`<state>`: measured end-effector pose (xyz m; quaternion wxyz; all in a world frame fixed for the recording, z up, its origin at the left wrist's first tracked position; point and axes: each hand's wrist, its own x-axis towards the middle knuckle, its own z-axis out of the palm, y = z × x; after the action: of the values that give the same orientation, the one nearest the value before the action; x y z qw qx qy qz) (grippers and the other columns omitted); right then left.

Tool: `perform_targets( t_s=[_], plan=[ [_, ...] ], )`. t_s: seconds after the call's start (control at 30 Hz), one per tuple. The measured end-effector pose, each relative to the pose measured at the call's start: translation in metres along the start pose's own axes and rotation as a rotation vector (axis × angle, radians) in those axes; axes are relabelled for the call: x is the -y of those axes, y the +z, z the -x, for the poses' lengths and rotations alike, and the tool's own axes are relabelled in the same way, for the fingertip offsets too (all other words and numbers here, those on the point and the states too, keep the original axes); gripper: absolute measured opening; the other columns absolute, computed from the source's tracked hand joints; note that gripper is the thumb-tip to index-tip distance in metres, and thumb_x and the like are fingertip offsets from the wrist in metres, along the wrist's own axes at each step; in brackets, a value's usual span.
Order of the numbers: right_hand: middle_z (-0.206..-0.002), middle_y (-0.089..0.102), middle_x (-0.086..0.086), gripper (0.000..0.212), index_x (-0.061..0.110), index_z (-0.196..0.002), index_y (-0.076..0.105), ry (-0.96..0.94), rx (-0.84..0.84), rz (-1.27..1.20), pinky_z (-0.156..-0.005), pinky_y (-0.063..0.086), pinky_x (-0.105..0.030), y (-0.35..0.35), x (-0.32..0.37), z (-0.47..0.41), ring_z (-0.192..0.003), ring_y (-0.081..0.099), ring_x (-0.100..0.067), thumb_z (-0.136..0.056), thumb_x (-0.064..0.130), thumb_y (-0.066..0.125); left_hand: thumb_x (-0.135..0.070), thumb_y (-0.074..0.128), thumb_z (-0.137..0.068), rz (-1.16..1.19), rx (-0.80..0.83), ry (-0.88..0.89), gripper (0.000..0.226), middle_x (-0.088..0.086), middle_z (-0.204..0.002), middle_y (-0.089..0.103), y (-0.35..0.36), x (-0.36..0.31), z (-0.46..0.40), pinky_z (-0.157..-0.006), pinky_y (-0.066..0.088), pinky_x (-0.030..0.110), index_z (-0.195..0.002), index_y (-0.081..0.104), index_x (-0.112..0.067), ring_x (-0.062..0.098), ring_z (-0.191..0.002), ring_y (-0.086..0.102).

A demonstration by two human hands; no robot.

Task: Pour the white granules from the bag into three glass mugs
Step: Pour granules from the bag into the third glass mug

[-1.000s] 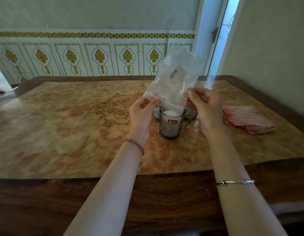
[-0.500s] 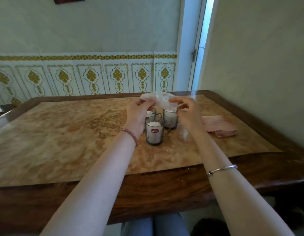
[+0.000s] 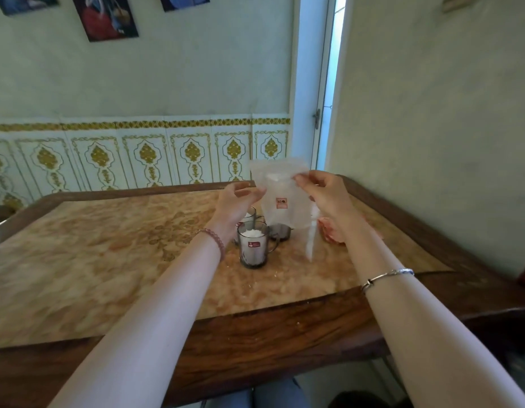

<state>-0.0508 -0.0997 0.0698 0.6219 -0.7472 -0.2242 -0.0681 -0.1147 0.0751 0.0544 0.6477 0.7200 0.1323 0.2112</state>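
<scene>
Item: bag [image 3: 280, 198], pinched at its upper edges by left hand [image 3: 236, 201] and right hand [image 3: 326, 195], hung upright over three mugs [image 3: 253, 248] near the table [image 3: 108, 260]'s far right corner, apparently emptied.

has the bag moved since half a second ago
Yes. The bag was flat and low over the mugs; now both hands hold it upright, lifted above the front mug.
</scene>
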Motion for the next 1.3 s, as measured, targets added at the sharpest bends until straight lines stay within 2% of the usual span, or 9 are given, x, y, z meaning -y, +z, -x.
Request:
perform_targets(
  t_s=[0.13, 0.23, 0.43, 0.53, 0.67, 0.9, 1.07, 1.17, 1.3],
  plan=[
    [-0.091, 0.071, 0.009, 0.022, 0.017, -0.110, 0.072, 0.029, 0.014, -0.026, -0.058, 0.044, -0.003, -0.005, -0.002, -0.007, -0.079, 0.058, 0.002, -0.093, 0.028, 0.063, -0.025, 0.077, -0.079, -0.006, 0.123, 0.056, 0.038, 0.005, -0.109, 0.069, 0.002, -0.002, -0.006, -0.095, 0.051, 0.040, -0.111, 0.064, -0.008, 0.022, -0.106, 0.064],
    [-0.094, 0.073, 0.010, 0.028, 0.018, -0.111, 0.071, 0.057, 0.036, -0.035, -0.072, 0.047, -0.012, -0.008, -0.005, -0.011, -0.086, 0.062, -0.001, -0.091, 0.037, 0.064, -0.017, 0.076, -0.079, -0.001, 0.090, 0.075, 0.024, 0.010, -0.103, 0.070, 0.006, -0.003, -0.011, -0.089, 0.054, 0.043, -0.098, 0.065, -0.007, 0.026, -0.101, 0.066],
    [-0.111, 0.073, 0.002, 0.076, 0.018, -0.116, 0.067, 0.200, 0.234, -0.044, -0.088, 0.055, -0.033, -0.010, -0.015, -0.013, -0.102, 0.069, -0.015, -0.055, 0.060, 0.082, -0.022, 0.070, -0.086, 0.033, 0.030, 0.076, 0.019, 0.006, -0.092, 0.065, 0.012, -0.006, -0.016, -0.079, 0.058, 0.037, -0.090, 0.055, -0.010, 0.023, -0.090, 0.065],
    [-0.107, 0.074, -0.007, 0.055, 0.011, -0.113, 0.068, 0.204, 0.246, -0.062, -0.082, 0.058, -0.033, -0.013, -0.025, -0.016, -0.096, 0.072, -0.019, -0.065, 0.033, 0.083, -0.029, 0.068, -0.087, 0.032, 0.008, 0.067, 0.027, 0.005, -0.099, 0.063, 0.016, -0.004, -0.018, -0.073, 0.053, 0.029, -0.097, 0.051, -0.011, 0.017, -0.089, 0.062],
    [-0.106, 0.073, -0.011, 0.031, 0.007, -0.107, 0.068, 0.158, 0.154, -0.167, -0.087, 0.058, -0.039, -0.014, -0.034, -0.016, -0.098, 0.071, -0.024, -0.079, 0.011, 0.077, -0.065, 0.077, -0.061, 0.075, 0.199, -0.050, 0.086, 0.008, -0.115, 0.067, 0.013, -0.002, -0.019, -0.093, 0.053, 0.043, -0.119, 0.057, -0.005, 0.022, -0.105, 0.065],
    [-0.104, 0.073, -0.005, 0.024, 0.016, -0.109, 0.068, 0.158, 0.214, -0.194, -0.076, 0.056, -0.028, -0.022, -0.032, -0.015, -0.093, 0.071, -0.016, -0.086, 0.009, 0.069, -0.027, 0.055, -0.096, 0.191, 0.357, -0.186, 0.023, 0.008, -0.112, 0.068, 0.016, 0.001, -0.014, -0.097, 0.048, 0.052, -0.108, 0.065, -0.011, 0.028, -0.107, 0.062],
    [-0.100, 0.076, -0.002, 0.021, 0.018, -0.110, 0.071, 0.178, 0.219, -0.148, -0.088, 0.057, -0.040, -0.028, -0.031, -0.017, -0.095, 0.071, -0.020, -0.089, 0.021, 0.068, -0.024, 0.055, -0.096, 0.099, 0.423, -0.130, 0.034, 0.010, -0.121, 0.065, 0.015, 0.005, -0.013, -0.093, 0.049, 0.051, -0.125, 0.056, -0.007, 0.024, -0.100, 0.067],
    [-0.104, 0.076, 0.000, 0.017, 0.027, -0.102, 0.074, 0.176, 0.220, -0.085, -0.098, 0.050, -0.050, -0.030, -0.033, -0.016, -0.106, 0.068, -0.023, -0.086, 0.033, 0.071, -0.023, 0.052, -0.097, 0.055, 0.378, -0.069, 0.028, 0.005, -0.109, 0.068, 0.017, 0.003, -0.012, -0.068, 0.060, 0.032, -0.120, 0.056, -0.008, 0.014, -0.082, 0.072],
    [-0.093, 0.077, 0.000, 0.013, 0.022, -0.098, 0.072, 0.191, 0.209, -0.189, -0.087, 0.057, -0.039, -0.033, -0.034, -0.013, -0.093, 0.072, -0.020, -0.093, 0.016, 0.063, -0.019, 0.046, -0.100, -0.001, 0.299, 0.016, 0.019, -0.003, -0.097, 0.068, 0.020, 0.002, -0.014, -0.058, 0.054, 0.018, -0.108, 0.061, -0.011, 0.001, -0.064, 0.070]
  ],
)
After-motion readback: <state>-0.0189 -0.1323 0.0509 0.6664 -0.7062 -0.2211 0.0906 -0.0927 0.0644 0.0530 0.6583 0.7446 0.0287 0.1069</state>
